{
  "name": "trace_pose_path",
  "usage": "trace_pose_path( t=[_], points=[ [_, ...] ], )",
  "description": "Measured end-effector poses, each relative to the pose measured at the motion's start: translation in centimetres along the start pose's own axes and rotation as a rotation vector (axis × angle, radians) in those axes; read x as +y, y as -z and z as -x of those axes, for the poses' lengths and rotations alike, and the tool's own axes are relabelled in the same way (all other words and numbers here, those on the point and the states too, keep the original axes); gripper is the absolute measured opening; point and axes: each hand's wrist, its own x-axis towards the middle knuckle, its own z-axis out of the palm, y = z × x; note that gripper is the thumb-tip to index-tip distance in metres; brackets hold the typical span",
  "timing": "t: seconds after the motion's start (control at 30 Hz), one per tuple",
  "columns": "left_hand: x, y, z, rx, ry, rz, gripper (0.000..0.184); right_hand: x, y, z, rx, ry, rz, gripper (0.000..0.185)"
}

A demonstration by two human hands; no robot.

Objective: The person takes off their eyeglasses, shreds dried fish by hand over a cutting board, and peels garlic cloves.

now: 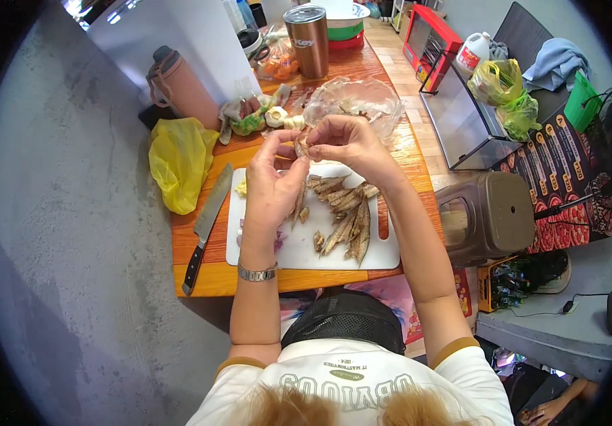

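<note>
Above the white cutting board [295,257], my left hand [274,170] and my right hand [348,145] meet, both with fingers closed on a slim brown dried fish [301,147]. Part of that fish is covered by my fingers. Several more dried fish [352,220] lie in a loose pile on the board's right half. A small broken bit [318,241] rests left of the pile. Chopped purple onion [279,240] shows partly behind my left wrist, and pale yellow chopped pieces [241,187] sit at the board's left edge. A knife [210,208] lies left of the board.
Beyond my hands are a clear plastic bag [355,99], garlic [275,116] and a copper tumbler [308,46]. A yellow bag [178,167] and pink bottle [186,92] stand left. A brown stool [505,213] is right of the table. Another person's hand [547,410] appears lower right.
</note>
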Motion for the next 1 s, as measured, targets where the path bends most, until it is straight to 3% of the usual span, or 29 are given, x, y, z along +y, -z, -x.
trace_pose_path(
  t=[0.07,0.17,0.6,0.7,1.0],
  points=[
    [0.0,0.1,0.0,-0.022,0.008,-0.008,0.031,-0.3,0.0,0.0,-0.005,0.008,0.006,0.018],
    [0.3,0.1,0.1,-0.02,0.112,0.253,0.031,-0.6,-0.1,0.1,-0.047,0.017,-0.034,0.02],
    [0.0,0.1,0.4,-0.028,0.098,0.26,0.028,-0.3,0.2,0.4,-0.03,0.086,0.124,0.019],
    [0.1,0.3,0.2,-0.05,0.112,0.273,0.028,0.0,0.2,-0.1,-0.041,0.122,0.007,0.021],
    [0.3,0.4,0.2,-0.034,0.128,0.261,0.03,-0.8,0.0,0.2,-0.034,0.208,0.187,0.025]
  ],
)
